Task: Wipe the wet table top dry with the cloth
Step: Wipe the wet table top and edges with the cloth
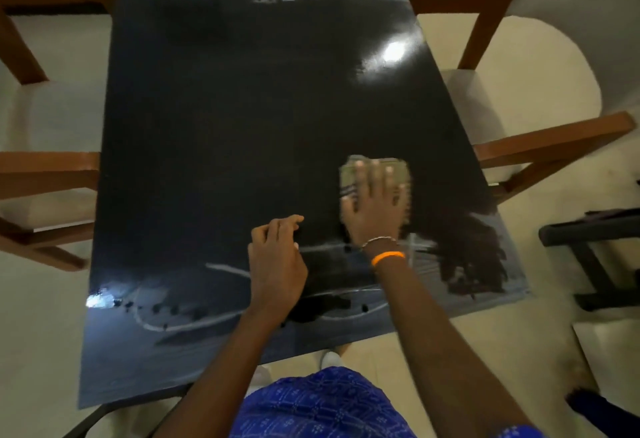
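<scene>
A long black glossy table top (225, 119) runs away from me, with wet streaks and smears near its front edge and at the far end. My right hand (372, 209) lies flat, fingers spread, pressing a small folded pale cloth (349, 174) onto the table at the right of the middle. The image of that hand and the cloth is blurred. My left hand (277, 257) hovers just left of it over the table, fingers loosely curled, holding nothing.
Wooden chairs stand on both sides: two at the left (48, 174), two at the right (554, 143). A dark stand (588, 233) sits on the floor at the far right. Pale tiled floor surrounds the table.
</scene>
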`<state>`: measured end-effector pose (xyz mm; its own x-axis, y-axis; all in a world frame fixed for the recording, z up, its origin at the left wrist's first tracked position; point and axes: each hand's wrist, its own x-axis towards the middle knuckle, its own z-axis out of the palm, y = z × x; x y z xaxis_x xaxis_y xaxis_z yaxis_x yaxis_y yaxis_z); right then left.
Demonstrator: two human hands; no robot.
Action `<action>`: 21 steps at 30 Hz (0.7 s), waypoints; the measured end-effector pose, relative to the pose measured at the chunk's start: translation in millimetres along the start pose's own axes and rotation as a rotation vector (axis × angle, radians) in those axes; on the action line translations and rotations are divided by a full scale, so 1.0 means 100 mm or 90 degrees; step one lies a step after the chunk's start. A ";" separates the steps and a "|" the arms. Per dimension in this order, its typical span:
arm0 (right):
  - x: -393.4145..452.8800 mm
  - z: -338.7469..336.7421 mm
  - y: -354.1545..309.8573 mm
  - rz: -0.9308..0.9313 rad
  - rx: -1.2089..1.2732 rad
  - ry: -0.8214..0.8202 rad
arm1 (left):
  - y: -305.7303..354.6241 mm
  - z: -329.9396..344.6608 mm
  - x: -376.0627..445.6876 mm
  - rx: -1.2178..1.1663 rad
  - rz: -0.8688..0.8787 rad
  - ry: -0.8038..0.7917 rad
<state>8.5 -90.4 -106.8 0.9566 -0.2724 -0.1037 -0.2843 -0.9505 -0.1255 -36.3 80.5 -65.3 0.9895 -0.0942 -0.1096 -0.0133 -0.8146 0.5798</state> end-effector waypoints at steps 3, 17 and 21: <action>-0.10 0.03 -0.10 -0.237 0.003 -0.019 | 0.21 0.15 0.03 0.011 -0.005 0.014; 0.40 -0.33 2.10 0.053 0.011 -0.004 | 1.21 0.93 0.05 0.024 0.092 -0.073; 0.65 -0.33 2.03 0.143 0.088 -0.021 | 1.31 1.00 0.04 0.034 0.101 -0.082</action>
<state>14.7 -306.1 -106.7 0.8664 -0.4670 -0.1767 -0.4976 -0.8368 -0.2283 -48.3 -83.6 -70.4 0.9478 -0.2935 -0.1247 -0.1788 -0.8129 0.5543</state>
